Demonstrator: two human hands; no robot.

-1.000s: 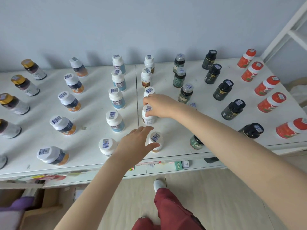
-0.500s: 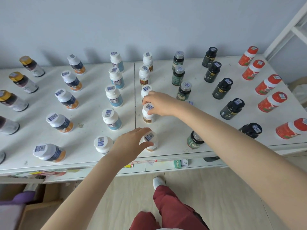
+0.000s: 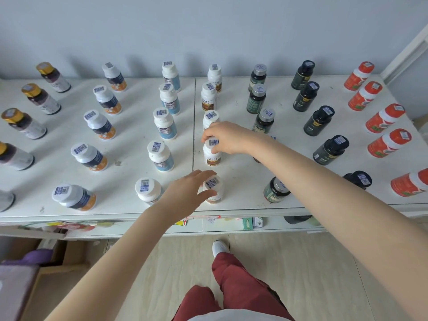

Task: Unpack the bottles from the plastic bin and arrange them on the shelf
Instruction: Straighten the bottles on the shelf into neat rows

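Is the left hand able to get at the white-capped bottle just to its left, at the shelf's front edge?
Likely yes, once freed: the left hand holds the brown-label bottle now, but the white-capped bottle stands right beside it, nothing between.

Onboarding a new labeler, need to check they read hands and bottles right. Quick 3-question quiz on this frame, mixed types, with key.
1. True or false: the right hand grips a red bottle.
2. The left hand grips which bottle?
A. the front brown-label bottle
B. a green silver-capped bottle
C. a gold-capped bottle
3. Fill in: the red bottles stand at the ___ end of the shelf.

Key: 1 false, it grips the cap of a white-capped brown-label bottle, one place behind the front one; 2 A; 3 right.
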